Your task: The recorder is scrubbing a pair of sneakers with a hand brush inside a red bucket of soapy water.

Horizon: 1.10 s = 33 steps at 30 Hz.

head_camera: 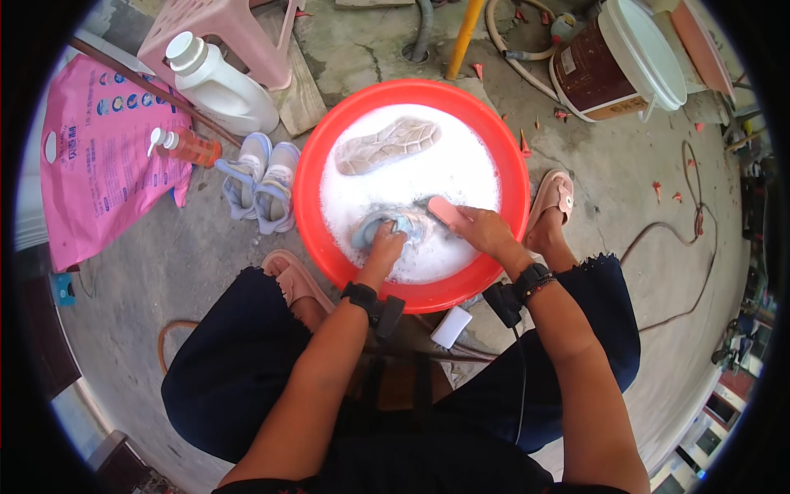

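A red plastic basin (412, 92) full of white suds (401, 185) stands on the ground between my feet. My left hand (389, 238) grips a light blue shoe (370, 227) that lies partly in the foam. In my right hand (484, 231) is a pink-backed scrubbing brush (445, 211), held just right of that shoe; its bristles are hidden. Farther back in the basin floats another shoe (389, 145), its pale patterned sole facing up.
Left of the basin stand a pair of pale sneakers (262, 182), an orange pump bottle (185, 146), a white detergent jug (222, 86), a pink bag (114, 148) and a pink stool (247, 49). A white block (452, 327) lies near me. A lidded bucket (608, 68) and a hose (660, 225) are at right.
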### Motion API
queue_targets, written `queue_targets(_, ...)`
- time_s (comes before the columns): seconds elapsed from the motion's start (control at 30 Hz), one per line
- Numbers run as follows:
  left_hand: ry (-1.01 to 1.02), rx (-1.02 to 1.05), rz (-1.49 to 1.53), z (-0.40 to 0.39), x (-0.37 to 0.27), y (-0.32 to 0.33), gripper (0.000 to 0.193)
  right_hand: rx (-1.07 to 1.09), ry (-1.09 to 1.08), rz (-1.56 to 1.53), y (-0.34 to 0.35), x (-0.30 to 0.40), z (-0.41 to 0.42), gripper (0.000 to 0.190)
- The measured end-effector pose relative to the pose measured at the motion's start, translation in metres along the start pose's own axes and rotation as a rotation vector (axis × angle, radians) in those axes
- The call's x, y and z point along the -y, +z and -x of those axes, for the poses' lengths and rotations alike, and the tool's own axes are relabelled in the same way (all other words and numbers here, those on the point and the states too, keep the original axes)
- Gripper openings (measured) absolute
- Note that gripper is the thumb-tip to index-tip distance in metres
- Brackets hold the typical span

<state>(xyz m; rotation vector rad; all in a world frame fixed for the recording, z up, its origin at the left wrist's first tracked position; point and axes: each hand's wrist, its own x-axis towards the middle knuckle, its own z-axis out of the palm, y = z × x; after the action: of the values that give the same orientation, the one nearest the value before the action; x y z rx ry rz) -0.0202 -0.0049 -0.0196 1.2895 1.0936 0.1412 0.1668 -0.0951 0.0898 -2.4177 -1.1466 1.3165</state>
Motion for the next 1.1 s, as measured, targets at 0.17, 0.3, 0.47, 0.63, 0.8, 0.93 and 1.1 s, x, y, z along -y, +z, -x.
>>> queue_targets(0.17,-0.021,0.224,0.867,0.021,-0.077,0.010,0.046,-0.425,0.314,-0.345,0.022,-0.051,-0.021,0.056)
queue_targets(0.3,-0.268,0.219,1.055,0.012,-0.073,-0.005,0.051,-0.175,0.259,-0.871,0.037,-0.017,0.002,0.055)
queue_targets(0.47,0.135,0.015,-0.055,-0.010,-0.023,-0.003,0.056,-0.142,0.273,-0.939,0.042,0.003,-0.011,0.061)
queue_targets(0.63,-0.037,-0.085,0.249,-0.013,-0.031,-0.010,0.045,-0.364,0.323,-0.901,0.050,0.000,-0.006,0.057)
queue_targets(0.8,-0.142,-0.132,0.712,-0.004,-0.043,0.001,0.030,-0.441,-0.061,-0.547,0.073,0.048,0.042,0.048)
queue_targets(0.93,-0.307,-0.211,0.698,0.001,-0.051,0.004,0.035,-0.411,-0.193,-0.400,0.090,0.051,0.040,0.044)
queue_targets(1.1,-0.285,-0.136,0.597,0.006,-0.045,0.018,0.040,-0.531,0.086,-0.212,0.056,0.008,-0.019,0.042)
